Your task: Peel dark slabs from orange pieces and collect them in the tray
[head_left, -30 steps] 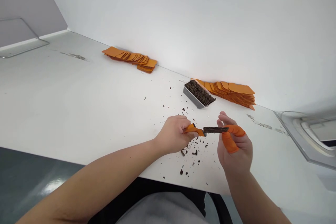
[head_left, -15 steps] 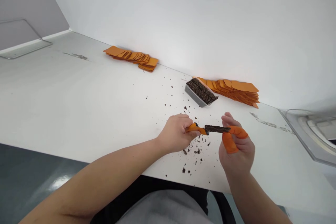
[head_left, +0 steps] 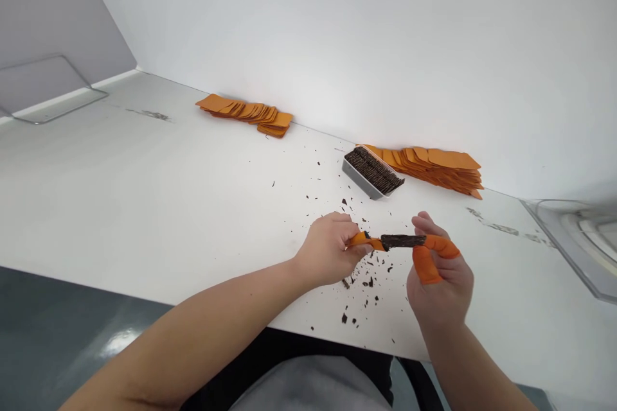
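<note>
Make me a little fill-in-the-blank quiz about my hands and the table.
Two fingers of the right hand wear ____ covers.
The left hand is nearest the ____ end of the dark strip.
The box stands beside the ____ pile of orange pieces.
Dark crumbs lie scattered on the ____.

Missing words: orange; left; right; table.

Looked like some kind of small workroom to me, though I couldn't pin down the exact type. I had a long white bench (head_left: pixel 193 205) against a plain white wall (head_left: pixel 337 45), with orange pieces stacked in two rows (head_left: pixel 243 114) (head_left: pixel 429 167), a tray packed with thin dark strips (head_left: pixel 372 171) and dark crumbs (head_left: pixel 370 282) scattered around. Pretty much a handwork station.
</note>
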{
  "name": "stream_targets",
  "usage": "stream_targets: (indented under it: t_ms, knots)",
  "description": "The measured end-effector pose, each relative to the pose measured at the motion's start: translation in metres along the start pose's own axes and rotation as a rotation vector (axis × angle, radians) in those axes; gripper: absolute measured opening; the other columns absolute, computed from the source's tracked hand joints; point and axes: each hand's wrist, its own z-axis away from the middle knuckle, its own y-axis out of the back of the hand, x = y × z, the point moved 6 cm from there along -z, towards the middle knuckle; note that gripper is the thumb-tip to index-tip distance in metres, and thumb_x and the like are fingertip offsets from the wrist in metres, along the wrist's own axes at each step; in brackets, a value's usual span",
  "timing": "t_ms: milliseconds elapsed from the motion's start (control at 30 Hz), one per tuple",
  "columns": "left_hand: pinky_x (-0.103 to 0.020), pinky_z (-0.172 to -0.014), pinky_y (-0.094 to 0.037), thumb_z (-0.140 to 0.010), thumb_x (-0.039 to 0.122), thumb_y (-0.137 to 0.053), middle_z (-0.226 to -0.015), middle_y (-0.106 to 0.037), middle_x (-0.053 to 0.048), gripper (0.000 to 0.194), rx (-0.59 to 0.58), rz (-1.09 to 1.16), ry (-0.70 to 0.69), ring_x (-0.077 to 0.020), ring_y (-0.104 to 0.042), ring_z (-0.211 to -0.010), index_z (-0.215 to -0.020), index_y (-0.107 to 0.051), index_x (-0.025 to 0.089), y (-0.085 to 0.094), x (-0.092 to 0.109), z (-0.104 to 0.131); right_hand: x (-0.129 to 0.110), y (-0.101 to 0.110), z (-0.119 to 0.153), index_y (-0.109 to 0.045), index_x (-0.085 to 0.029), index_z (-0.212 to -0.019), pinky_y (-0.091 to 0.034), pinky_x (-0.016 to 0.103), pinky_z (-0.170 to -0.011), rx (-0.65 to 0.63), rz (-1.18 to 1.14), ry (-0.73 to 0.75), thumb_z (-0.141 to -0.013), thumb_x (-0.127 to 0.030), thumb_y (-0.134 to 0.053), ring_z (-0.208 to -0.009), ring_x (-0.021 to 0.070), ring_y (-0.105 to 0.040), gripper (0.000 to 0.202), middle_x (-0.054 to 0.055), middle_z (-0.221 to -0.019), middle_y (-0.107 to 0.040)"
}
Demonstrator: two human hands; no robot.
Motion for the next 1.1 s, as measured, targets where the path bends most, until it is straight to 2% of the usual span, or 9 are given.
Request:
stream_targets:
  t_ms: [167, 333, 500, 733, 933, 1100]
  knots:
    - [-0.023, -0.051, -0.030, -0.079, 0.023, -0.069, -0.056, -0.043, 0.002, 0.037, 0.062, -0.098, -0.145, -0.0113, -0.041, -0.056, -0.053, -0.043, 0.016, 0.002, 0.004, 0.002, 0.002, -0.001, 0.001, -0.070, -0.022, -0.095, -0.019, 0.063, -0.116, 0.026, 0.016, -0.023, -0.089, -0.024, -0.066, -0.136, 0.0310, -0.040, 0.008, 0.005, -0.124, -0.062]
    - [-0.026, -0.057, -0.038, -0.083, 0.024, -0.064, -0.057, -0.049, 0.001, 0.026, 0.099, -0.152, -0.267, -0.0132, -0.045, -0.058, -0.060, -0.055, 0.015, 0.000, 0.007, 0.005, 0.008, -0.002, 0.000, -0.069, -0.023, -0.092, -0.016, 0.061, -0.117, 0.046, -0.056, -0.100, -0.088, -0.022, -0.066, -0.135, 0.0288, -0.041, 0.004, 0.002, -0.121, -0.065]
    - [-0.026, -0.056, -0.039, -0.084, 0.025, -0.061, -0.058, -0.051, -0.001, 0.027, 0.099, -0.162, -0.261, -0.0137, -0.046, -0.059, -0.060, -0.055, 0.015, 0.000, 0.007, 0.006, 0.010, -0.002, 0.000, -0.068, -0.023, -0.091, -0.017, 0.060, -0.116, 0.077, -0.093, -0.136, -0.087, -0.022, -0.067, -0.135, 0.0281, -0.042, 0.004, 0.002, -0.120, -0.066]
    - [-0.028, -0.061, -0.042, -0.088, 0.028, -0.059, -0.060, -0.053, -0.001, 0.026, 0.062, -0.165, -0.260, -0.0146, -0.049, -0.061, -0.064, -0.059, 0.016, -0.002, 0.007, 0.006, 0.014, -0.002, 0.000, -0.066, -0.023, -0.091, -0.019, 0.064, -0.115, 0.051, -0.037, -0.119, -0.089, -0.026, -0.066, -0.134, 0.0296, -0.043, 0.004, 0.003, -0.122, -0.065]
    - [-0.028, -0.060, -0.042, -0.087, 0.028, -0.058, -0.060, -0.053, -0.001, 0.027, 0.058, -0.171, -0.251, -0.0146, -0.047, -0.060, -0.063, -0.055, 0.017, -0.001, 0.006, 0.005, 0.009, -0.006, 0.002, -0.065, -0.023, -0.102, -0.023, 0.063, -0.115, 0.018, 0.034, -0.033, -0.091, -0.026, -0.063, -0.135, 0.0300, -0.041, 0.012, 0.006, -0.125, -0.062]
    - [-0.024, -0.054, -0.036, -0.083, 0.022, -0.063, -0.058, -0.050, 0.000, 0.031, 0.073, -0.108, -0.166, -0.0134, -0.047, -0.059, -0.056, -0.048, 0.016, 0.002, 0.004, 0.004, 0.004, -0.008, 0.000, -0.064, -0.022, -0.089, -0.023, 0.064, -0.114, -0.034, 0.071, 0.077, -0.091, -0.023, -0.060, -0.135, 0.0315, -0.041, 0.005, 0.005, -0.123, -0.062]
